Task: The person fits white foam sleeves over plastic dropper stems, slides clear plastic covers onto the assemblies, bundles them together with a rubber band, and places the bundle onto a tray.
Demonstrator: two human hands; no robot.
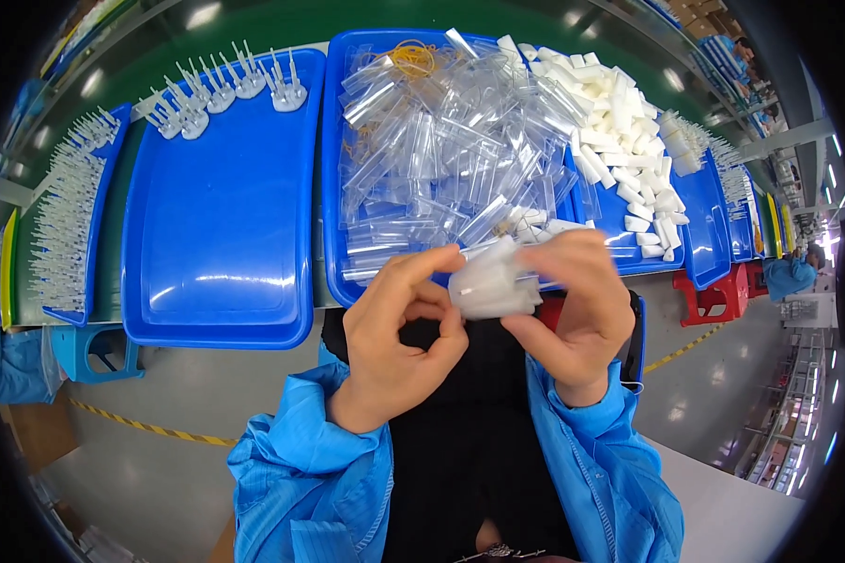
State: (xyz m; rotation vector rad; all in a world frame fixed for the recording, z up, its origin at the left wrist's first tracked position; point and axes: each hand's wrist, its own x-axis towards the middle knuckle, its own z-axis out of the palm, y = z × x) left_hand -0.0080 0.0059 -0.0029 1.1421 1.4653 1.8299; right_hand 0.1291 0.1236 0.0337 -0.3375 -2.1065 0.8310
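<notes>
Both hands gripped one small white plastic piece (494, 283) just off the bench's near edge, over the lap. The left hand (399, 328) pinched its left end and the right hand (577, 305) its right, so its long axis ran left-right, equally near both. A tray of clear sleeves (333, 188) sat just beyond.

Both hands, left hand (399, 328) and right hand (573, 305), pinch a white plastic piece (491, 281) above the blue tray (333, 188).

Head-worn fisheye view, looking steeply down, close over blue trays (218, 310)
</notes>
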